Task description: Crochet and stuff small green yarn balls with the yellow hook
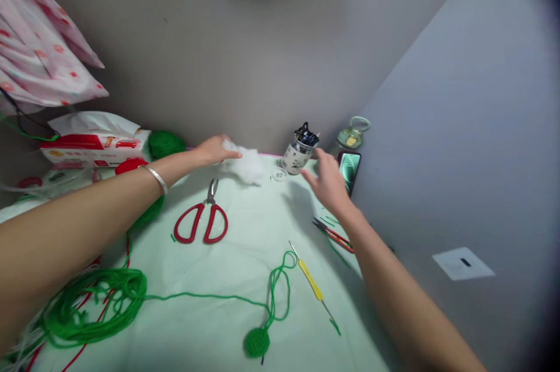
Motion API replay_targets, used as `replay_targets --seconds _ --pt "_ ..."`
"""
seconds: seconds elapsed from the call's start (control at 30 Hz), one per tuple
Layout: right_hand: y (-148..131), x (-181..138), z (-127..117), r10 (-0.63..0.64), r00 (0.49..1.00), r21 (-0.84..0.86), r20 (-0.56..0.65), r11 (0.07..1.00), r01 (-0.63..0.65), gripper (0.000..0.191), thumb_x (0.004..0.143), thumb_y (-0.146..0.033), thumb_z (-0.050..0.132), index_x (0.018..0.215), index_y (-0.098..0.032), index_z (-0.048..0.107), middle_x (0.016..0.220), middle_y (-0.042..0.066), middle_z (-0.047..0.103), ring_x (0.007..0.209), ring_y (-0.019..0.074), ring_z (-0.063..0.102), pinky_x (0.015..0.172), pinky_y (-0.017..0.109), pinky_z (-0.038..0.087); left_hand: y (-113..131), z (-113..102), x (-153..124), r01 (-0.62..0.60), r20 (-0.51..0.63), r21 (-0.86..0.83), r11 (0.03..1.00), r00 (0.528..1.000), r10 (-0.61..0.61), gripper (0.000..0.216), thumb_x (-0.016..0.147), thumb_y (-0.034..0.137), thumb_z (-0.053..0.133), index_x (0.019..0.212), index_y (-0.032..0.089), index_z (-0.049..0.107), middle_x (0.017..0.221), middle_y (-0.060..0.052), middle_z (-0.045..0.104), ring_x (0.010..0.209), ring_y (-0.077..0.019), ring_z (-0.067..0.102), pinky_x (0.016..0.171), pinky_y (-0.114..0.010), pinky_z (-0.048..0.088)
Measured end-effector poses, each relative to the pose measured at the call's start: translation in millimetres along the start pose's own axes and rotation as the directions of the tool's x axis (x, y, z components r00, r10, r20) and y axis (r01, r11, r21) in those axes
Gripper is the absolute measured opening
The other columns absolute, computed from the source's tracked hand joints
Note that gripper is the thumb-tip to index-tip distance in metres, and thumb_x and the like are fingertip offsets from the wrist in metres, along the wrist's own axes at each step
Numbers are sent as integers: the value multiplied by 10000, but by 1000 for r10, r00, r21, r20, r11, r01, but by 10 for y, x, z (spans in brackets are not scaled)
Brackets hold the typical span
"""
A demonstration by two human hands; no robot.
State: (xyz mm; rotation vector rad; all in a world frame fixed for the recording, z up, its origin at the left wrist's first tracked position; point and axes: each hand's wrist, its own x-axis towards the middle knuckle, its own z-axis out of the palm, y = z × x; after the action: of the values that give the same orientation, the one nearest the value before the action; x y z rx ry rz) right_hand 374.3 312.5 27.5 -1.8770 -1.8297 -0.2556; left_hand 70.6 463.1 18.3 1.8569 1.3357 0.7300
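Wadding (pixel 250 169), white and fluffy, is being held by the left hand (pixel 215 150) near the back edge of a table covered with pale green cloth (pixel 210 325); its left side is being pinched between thumb and fingers. On the left forearm, a silver bracelet (pixel 156 175) is being worn. To the right of the wadding, a clear cup (pixel 294 156) with a printed label is standing upright, filled with dark items that are too small to identify. The cup's right side is being flanked by the right hand (pixel 321 176), whose thumb and fingers are being held apart; whether the cup is being touched cannot be told. Beyond that hand, a phone (pixel 350 167) is being partly hidden, with a pale green bottle (pixel 351 137) standing behind it. Nearer the viewer, red-handled scissors (pixel 210 199) are lying with blades pointing away. A yellow-handled crochet hook (pixel 310 280) is lying right of centre, with snips (pixel 335 235) beyond it, partly covered by the right forearm. At the front, a small green ball (pixel 256 342) is being joined by a strand to looped green yarn (pixel 135 290) on the left. Behind the left forearm, a tissue box (pixel 118 156) is being partly covered.
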Motion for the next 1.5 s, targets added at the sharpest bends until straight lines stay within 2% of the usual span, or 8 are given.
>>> replay_targets --seconds 0.17,0.5,0.63,0.77,1.03,1.17,1.37,1.5 --pt "-692 323 554 -131 979 157 159 982 106 755 919 -425 667 1548 -145 359 1583 242 431 1484 379 402 1198 561 350 -18 138 -35 11 107 22 1000 994 -13 375 985 359 656 1314 181 630 1335 -115 649 1120 -271 674 929 -482 593" --pt "-1097 566 1245 -58 929 197 364 980 -15 403 937 -399 652 1281 -190 639 1273 130 718 1180 272 659 988 388 515 118 -42 -65 -63 -2 -359 931 998 67 160 904 286 703 962 140 733 1039 -91 754 923 -231 711 814 -362 592" --pt "-1029 551 1255 -35 934 206 355 978 -41 372 963 -379 618 1284 -192 638 1267 123 730 1163 253 669 987 364 505 247 -302 -42 -166 -150 -513 842 983 102 142 915 258 599 879 150 684 983 -82 754 977 -194 709 885 -341 573" --pt "-1028 537 1245 -30 938 217 346 975 -49 357 964 -387 618 1264 -197 645 1225 121 749 1123 254 686 959 366 516 146 -226 -130 -75 -55 -500 863 997 54 153 843 255 720 745 148 669 826 -70 741 802 -202 711 799 -354 589" --pt "-1108 475 1250 -52 941 205 333 979 -19 335 980 -426 586 1200 -182 654 1253 149 720 1173 277 652 998 396 491 -43 25 -194 54 23 -503 862 999 -49 320 980 360 663 1232 163 666 1237 -96 690 1029 -247 695 865 -433 608" --pt "-1104 460 1277 -58 953 216 297 976 -8 307 990 -379 570 1196 -167 655 1249 173 707 1195 303 635 1032 442 476 221 -222 -236 -58 -67 -699 713 998 15 168 867 296 753 808 159 677 848 -21 720 780 -163 687 737 -285 576" --pt "-1186 472 997 -100 987 316 126 947 55 449 923 -341 681 1322 -158 581 1301 189 659 1235 321 607 1056 467 478 576 -404 -530 -127 -135 -895 428 991 11 136 911 142 584 780 179 585 852 -15 693 827 -124 703 865 -297 587" --pt "-1384 204 545 -137 984 414 -110 894 171 423 1028 -332 509 1427 -210 438 1351 154 577 1109 218 638 987 379 522 621 -291 -782 -72 -88 -937 342 996 -31 306 919 257 715 712 200 497 591 75 487 492 -56 516 661 -209 553"
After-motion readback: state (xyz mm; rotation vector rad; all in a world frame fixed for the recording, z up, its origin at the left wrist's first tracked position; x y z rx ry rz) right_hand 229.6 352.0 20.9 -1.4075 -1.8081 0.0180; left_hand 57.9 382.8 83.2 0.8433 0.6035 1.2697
